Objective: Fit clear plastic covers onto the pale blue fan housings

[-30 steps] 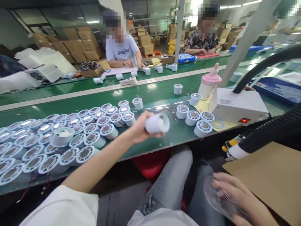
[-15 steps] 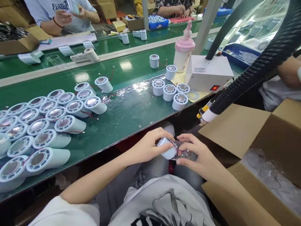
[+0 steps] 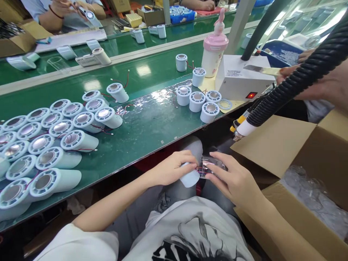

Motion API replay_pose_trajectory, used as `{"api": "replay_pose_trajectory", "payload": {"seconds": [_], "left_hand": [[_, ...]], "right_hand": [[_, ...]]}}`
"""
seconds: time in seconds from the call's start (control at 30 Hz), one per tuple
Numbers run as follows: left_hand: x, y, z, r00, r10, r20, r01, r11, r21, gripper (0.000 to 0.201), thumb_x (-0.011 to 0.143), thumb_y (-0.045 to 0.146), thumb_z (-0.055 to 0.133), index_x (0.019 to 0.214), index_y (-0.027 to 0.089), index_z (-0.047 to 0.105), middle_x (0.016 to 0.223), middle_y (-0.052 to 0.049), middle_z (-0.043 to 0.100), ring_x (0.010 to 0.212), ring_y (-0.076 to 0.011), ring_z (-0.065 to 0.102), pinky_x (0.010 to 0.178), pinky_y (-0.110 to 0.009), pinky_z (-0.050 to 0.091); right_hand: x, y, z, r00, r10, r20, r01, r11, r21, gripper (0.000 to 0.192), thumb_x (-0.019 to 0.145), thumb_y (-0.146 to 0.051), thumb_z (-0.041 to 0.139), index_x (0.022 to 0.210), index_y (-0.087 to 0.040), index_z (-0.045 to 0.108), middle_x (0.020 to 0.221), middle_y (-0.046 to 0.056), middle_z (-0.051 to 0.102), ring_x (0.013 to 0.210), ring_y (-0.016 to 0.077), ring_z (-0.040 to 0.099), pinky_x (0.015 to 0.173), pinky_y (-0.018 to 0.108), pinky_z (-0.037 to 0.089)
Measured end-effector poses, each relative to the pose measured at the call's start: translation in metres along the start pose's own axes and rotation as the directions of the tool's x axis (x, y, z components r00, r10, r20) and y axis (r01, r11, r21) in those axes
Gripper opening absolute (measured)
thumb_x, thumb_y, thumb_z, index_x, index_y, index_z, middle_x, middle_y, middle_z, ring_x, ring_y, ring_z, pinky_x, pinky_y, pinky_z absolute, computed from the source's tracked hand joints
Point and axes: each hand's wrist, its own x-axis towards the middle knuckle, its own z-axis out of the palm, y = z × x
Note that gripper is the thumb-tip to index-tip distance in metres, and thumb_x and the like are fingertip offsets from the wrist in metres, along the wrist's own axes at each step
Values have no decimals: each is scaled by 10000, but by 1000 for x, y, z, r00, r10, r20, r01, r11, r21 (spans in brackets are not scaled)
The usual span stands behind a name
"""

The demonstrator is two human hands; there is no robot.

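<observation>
Holding a pale blue cylinder housing (image 3: 189, 177) down over the lap, just near of the table edge, the left hand (image 3: 174, 169) has its fingers wrapped closed around the thing. Right hand (image 3: 235, 179) pinches a clear plastic sleeve (image 3: 213, 167) against the housing's end, with thin red wires showing right where the two meet. Past that, the green bench (image 3: 146, 127) carries a big crowd of the same housings (image 3: 54, 145) lying on the left, and four more (image 3: 197, 101) standing upright on the right beside a white box unit (image 3: 241, 78). An open cardboard box (image 3: 320, 156) sits near right.
</observation>
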Motion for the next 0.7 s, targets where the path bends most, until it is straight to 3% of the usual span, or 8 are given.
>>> {"api": "replay_pose_trajectory", "payload": {"seconds": [0.13, 0.23, 0.3, 0.43, 0.53, 0.6, 0.7], "left_hand": [[3, 3, -1, 994, 41, 98, -43, 999, 23, 304, 968, 322, 453, 886, 156, 694, 927, -54, 618, 863, -157, 588, 813, -246, 437], [3, 7, 0, 1000, 27, -12, -27, 999, 34, 257, 950, 327, 503, 925, 169, 704, 969, -62, 635, 900, -168, 600, 837, -261, 442], [2, 7, 2, 994, 12, -106, -11, 1000, 8, 216, 920, 344, 566, 979, 182, 697, 982, -59, 648, 914, -174, 604, 849, -274, 448], [-1, -1, 8, 970, 47, -239, -68, 994, -81, 420, 729, 425, 787, 1071, 206, 679, 1020, -54, 636, 931, -192, 599, 867, -302, 468], [-3, -7, 10, 957, 100, -272, -125, 989, -76, 547, 593, 462, 867, 1049, 210, 700, 1033, -59, 585, 956, -204, 585, 873, -312, 470], [-5, -8, 9, 962, 83, -261, -98, 994, -48, 449, 689, 468, 807, 1035, 202, 704, 1008, -60, 577, 944, -196, 581, 867, -306, 464], [-6, -6, 6, 985, 15, -174, -18, 1000, -14, 284, 915, 417, 570, 969, 174, 707, 947, -58, 591, 878, -165, 583, 829, -283, 452]], "right_hand": [[0, 4, 4, 991, 17, 131, -32, 993, 111, 231, 973, -261, 526, 1116, -179, 687, 1246, 162, 613, 1119, 295, 606, 903, 456, 568], [-1, 7, 8, 954, 117, 277, -194, 943, 270, 198, 966, -278, 543, 1083, -206, 685, 1314, 127, 566, 1169, 267, 596, 937, 410, 557], [-1, 7, 10, 931, 189, 312, -297, 890, 346, 145, 948, -298, 573, 997, -212, 680, 1303, 114, 559, 1186, 266, 588, 940, 399, 552], [0, 5, 15, 920, 290, 264, -384, 804, 455, 174, 940, -320, 580, 827, -207, 650, 1178, 110, 584, 1100, 258, 626, 888, 395, 562], [-2, 1, 16, 929, 325, 177, -370, 827, 424, 178, 961, -321, 552, 912, -208, 680, 1224, 125, 577, 1060, 253, 646, 873, 404, 572], [-5, -2, 16, 954, 279, 111, -300, 900, 316, 186, 971, -310, 536, 1017, -206, 684, 1270, 140, 568, 1086, 271, 636, 879, 425, 576], [-9, -4, 14, 988, 146, 52, -152, 979, 137, 225, 975, -288, 530, 1115, -184, 673, 1275, 169, 578, 1129, 302, 611, 897, 461, 576]]}}
